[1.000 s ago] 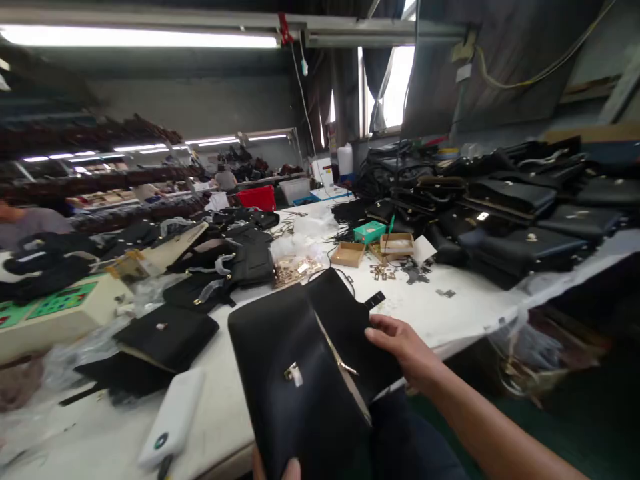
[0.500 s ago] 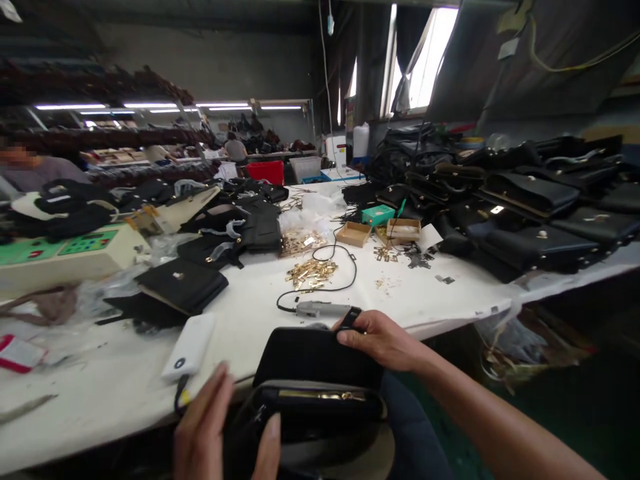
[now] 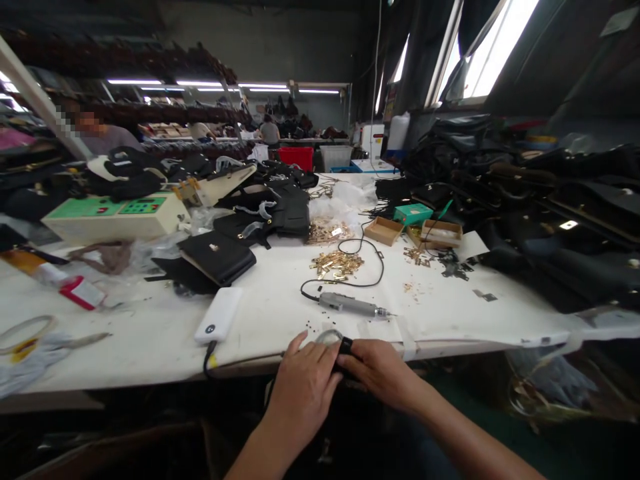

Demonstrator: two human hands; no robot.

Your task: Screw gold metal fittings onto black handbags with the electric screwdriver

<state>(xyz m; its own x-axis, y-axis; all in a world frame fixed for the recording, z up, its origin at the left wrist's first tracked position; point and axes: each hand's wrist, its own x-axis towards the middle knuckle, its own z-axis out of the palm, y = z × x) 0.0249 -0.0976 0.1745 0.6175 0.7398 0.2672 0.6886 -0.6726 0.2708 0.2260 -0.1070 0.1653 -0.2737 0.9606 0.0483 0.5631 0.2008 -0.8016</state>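
A black bag (image 3: 325, 427) lies low at the front edge of the table, mostly lost in shadow, with a small metal clasp faintly visible. My right hand (image 3: 383, 370) is closed on a short black strap (image 3: 345, 345) at the bag's top. Close beside it, my left hand (image 3: 307, 377) bends over the same spot, fingers together against the strap; its fingertips are partly hidden. A grey loop (image 3: 329, 336) shows just behind the fingers. Beyond the hands, a grey electric screwdriver (image 3: 347, 304) with a black cord lies on the white table.
Gold metal plates (image 3: 337, 265) lie piled behind the screwdriver. A white power bank (image 3: 219, 316) sits left, near a black bag (image 3: 217, 257). Cardboard boxes (image 3: 383, 231) and a green box (image 3: 413, 213) stand further back. Stacked black bags (image 3: 595, 220) crowd the right. A person sits far left.
My left hand has moved right, up to my right hand at the strap. The bag has tipped so its open zipped side no longer shows. The view has swung left.
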